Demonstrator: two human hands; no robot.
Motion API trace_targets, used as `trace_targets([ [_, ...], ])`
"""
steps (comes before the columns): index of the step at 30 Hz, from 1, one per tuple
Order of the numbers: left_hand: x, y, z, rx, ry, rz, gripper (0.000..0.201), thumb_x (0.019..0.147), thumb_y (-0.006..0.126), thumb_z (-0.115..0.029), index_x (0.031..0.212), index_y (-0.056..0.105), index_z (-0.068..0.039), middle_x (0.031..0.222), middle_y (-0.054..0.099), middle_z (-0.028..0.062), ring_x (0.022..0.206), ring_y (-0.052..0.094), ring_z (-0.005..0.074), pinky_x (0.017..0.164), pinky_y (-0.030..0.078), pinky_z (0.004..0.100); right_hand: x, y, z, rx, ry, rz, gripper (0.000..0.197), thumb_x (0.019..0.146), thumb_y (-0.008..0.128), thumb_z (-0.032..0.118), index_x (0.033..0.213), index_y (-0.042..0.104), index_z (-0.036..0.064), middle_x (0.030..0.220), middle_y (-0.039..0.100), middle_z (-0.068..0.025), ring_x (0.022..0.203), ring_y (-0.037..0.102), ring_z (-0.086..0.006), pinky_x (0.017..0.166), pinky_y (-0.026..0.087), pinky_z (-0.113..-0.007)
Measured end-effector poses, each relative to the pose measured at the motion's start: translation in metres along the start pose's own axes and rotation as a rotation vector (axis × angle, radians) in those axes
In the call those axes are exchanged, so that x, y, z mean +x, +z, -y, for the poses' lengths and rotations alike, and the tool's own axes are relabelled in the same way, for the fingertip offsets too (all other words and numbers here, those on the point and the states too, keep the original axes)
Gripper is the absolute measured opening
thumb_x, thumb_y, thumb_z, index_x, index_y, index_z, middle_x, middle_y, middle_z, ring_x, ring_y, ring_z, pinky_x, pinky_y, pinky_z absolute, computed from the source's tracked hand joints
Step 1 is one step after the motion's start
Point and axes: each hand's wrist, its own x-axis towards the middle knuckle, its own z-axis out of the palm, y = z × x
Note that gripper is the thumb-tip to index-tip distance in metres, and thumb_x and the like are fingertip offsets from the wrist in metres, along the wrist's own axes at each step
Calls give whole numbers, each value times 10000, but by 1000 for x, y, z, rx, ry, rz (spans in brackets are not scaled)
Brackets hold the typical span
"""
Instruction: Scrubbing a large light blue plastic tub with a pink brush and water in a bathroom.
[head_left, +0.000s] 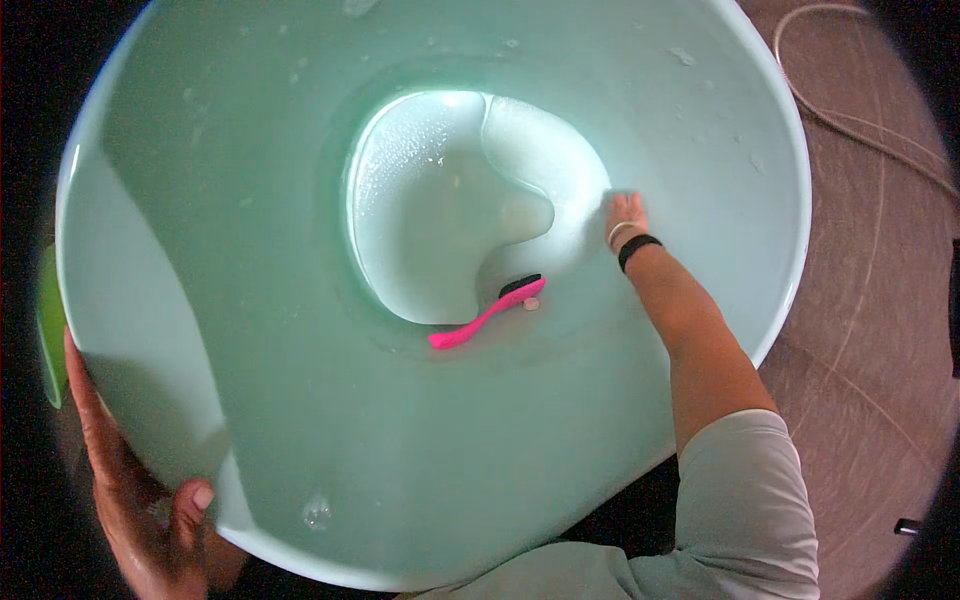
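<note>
A large pale green plastic tub [330, 420] with a rounded rim fills most of the view. At the lower left my left hand [150, 510] holds the rim, thumb on the inner side and fingers along the outside. My right hand [627, 217] reaches deep inside, its fingers lying against the inner wall on the right; the fingertips are small and partly unclear. White and black bands circle that wrist. A pink-handled brush [490, 312] with dark bristles lies near the tub's bottom. Beside its head is a small pale round piece [531, 304].
The tub's brightly lit bottom has a moulded raised shape [525, 215] and droplets or bubbles on its left. Foam patches [316, 512] cling to the walls. A bright green object [52, 330] stands outside at left. A pale hose [835, 115] lies on the brownish floor [850, 330] at right.
</note>
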Motion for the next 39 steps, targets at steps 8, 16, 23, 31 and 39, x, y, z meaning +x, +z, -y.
trace_targets([
  [8,-5,-10,12,48,-1,-10,898,639,617,-396,1291,173,33,1349,199,164,1250,174,273,1020,99,395,-53,-39,-6,444,-151,410,576,796,469,383,1258,332,68,1380,132,-99,1268,128,-228,1011,120,-342],
  [16,1,-1,-1,-103,-26,-14,884,649,612,-386,1298,167,17,1356,184,158,1252,171,266,1020,105,381,-23,18,-11,162,65,105,627,757,494,356,1265,300,45,1354,203,-131,1249,195,-241,997,174,-334],
  [23,6,-9,0,34,0,88,884,653,612,-379,1305,154,5,1363,175,140,1256,164,248,1021,100,367,-24,6,-34,-77,77,24,544,852,313,327,1296,215,28,1382,135,-76,1265,142,-202,1021,63,-385],
  [31,10,-2,-7,-236,-15,64,838,628,592,-176,1311,138,-3,1364,180,135,1250,180,232,1027,94,358,-43,37,25,563,-621,392,547,795,362,461,1229,387,129,1309,315,-72,1186,324,-233,997,217,-379],
  [39,2,-13,-2,-178,-68,137,806,635,564,-33,1315,131,-19,1370,171,116,1253,171,224,1031,108,351,-62,5,-63,-297,66,-8,784,763,450,462,1321,90,46,1381,139,-79,1274,127,-194,1020,102,-352],
])
